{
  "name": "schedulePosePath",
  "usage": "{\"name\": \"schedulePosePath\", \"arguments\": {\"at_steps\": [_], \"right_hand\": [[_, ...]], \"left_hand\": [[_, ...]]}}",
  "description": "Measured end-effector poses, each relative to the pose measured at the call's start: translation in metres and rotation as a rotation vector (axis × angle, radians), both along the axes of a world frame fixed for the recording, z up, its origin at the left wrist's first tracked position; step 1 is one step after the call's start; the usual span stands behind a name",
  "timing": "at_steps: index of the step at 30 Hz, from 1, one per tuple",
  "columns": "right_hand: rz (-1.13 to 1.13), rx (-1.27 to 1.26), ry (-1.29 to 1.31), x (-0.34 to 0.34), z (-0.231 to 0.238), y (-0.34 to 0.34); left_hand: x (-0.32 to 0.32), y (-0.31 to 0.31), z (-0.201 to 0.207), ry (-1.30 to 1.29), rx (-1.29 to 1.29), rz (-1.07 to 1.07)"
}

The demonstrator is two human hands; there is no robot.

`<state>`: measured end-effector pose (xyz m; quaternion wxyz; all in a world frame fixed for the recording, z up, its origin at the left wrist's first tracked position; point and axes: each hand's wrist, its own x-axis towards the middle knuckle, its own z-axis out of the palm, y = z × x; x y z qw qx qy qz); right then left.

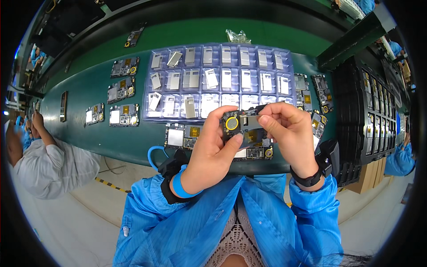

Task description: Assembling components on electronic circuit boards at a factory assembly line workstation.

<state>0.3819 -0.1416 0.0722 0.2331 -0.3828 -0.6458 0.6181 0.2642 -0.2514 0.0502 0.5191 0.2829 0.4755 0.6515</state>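
My left hand [209,153] grips a dark circuit board [232,123] with a yellow-ringed round part, its thumb along the near edge. Between the thumb and fingers of my right hand [289,131] is a small silver metal plate [254,122] with a cutout, held against the board; whether it is seated there I cannot tell. Just beyond both hands lies a clear plastic tray [146,91], its compartments holding similar plates [190,108], some of them tilted or overlapping. Beneath my hands, more boards [175,136] lie on the green table, partly hidden.
Several circuit boards [121,91] lie left of the tray, others [322,91] right of it. A black rack [356,89] loaded with boards stands at the right. Crumpled clear plastic [238,36] sits behind the tray. A coiled blue cord [151,155] hangs near my left wrist. A person [58,160] sits at left.
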Motion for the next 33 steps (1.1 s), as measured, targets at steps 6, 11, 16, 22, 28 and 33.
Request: {"name": "schedulePosePath", "arguments": {"at_steps": [6, 11, 16, 22, 28, 33], "right_hand": [[-0.029, 0.050, -0.008, -0.0007, -0.0035, -0.0011], [-0.064, 0.094, -0.019, -0.0014, -0.0072, -0.0021], [-0.058, 0.066, -0.033, 0.0011, -0.0057, 0.0001], [-0.041, 0.032, 0.003, 0.0024, -0.0074, 0.0006], [-0.047, 0.039, 0.025, 0.0040, -0.0077, 0.0007], [-0.046, 0.042, 0.012, 0.0038, -0.0085, 0.0009]], "left_hand": [[-0.0005, 0.0011, 0.0021, -0.011, -0.020, -0.012], [0.0007, 0.0029, 0.0001, -0.018, -0.018, -0.009], [0.0017, 0.0033, 0.0028, -0.031, -0.033, -0.003], [0.0020, 0.0033, 0.0001, -0.032, -0.018, -0.011], [0.0030, 0.0037, 0.0009, -0.034, -0.025, -0.027], [0.0031, 0.0043, 0.0008, 0.005, -0.014, -0.027]]}}
